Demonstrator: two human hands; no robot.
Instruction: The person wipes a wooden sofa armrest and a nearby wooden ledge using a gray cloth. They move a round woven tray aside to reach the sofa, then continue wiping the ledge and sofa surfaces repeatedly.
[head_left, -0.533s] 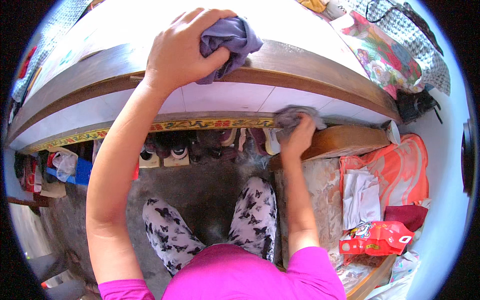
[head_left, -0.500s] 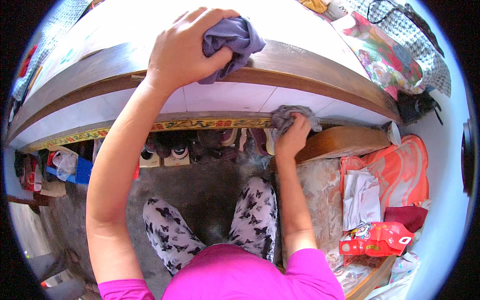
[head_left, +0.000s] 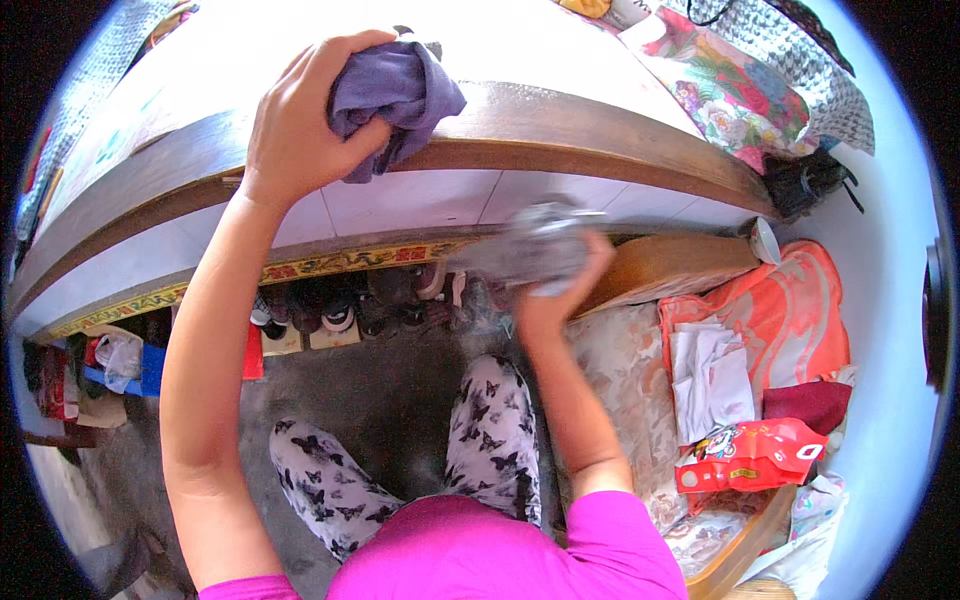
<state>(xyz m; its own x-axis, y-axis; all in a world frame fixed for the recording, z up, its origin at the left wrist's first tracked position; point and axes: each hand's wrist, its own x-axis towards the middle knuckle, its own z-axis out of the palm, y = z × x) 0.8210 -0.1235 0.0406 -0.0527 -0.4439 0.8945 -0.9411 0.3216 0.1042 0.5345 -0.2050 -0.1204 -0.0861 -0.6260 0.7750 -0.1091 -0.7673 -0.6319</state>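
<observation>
My left hand [head_left: 305, 115] is wrapped round a bunched purple-blue cloth [head_left: 400, 100], held at the dark wooden edge [head_left: 540, 130] of a raised platform. Lower and to the right, a grey cloth [head_left: 540, 240] is gripped in my right hand [head_left: 570, 285]; both are smeared by motion. That cloth is in front of the white tiled side [head_left: 410, 205] and the yellow patterned strip [head_left: 340, 258] beneath it. Whether the grey cloth touches the tiles, I cannot tell.
Several shoes [head_left: 340, 315] stand under the strip. On the right is a floral-upholstered wooden seat [head_left: 620, 370] with an orange cloth [head_left: 800, 310], folded white papers or cloth [head_left: 710, 375] and a red package [head_left: 750, 455]. A blue box [head_left: 150, 370] sits at left, a floral bag [head_left: 735, 100] on the platform.
My left hand has slid left along the wooden edge with the purple-blue cloth. My right hand has swept the grey cloth left, and it now blurs. The view has shifted slightly.
</observation>
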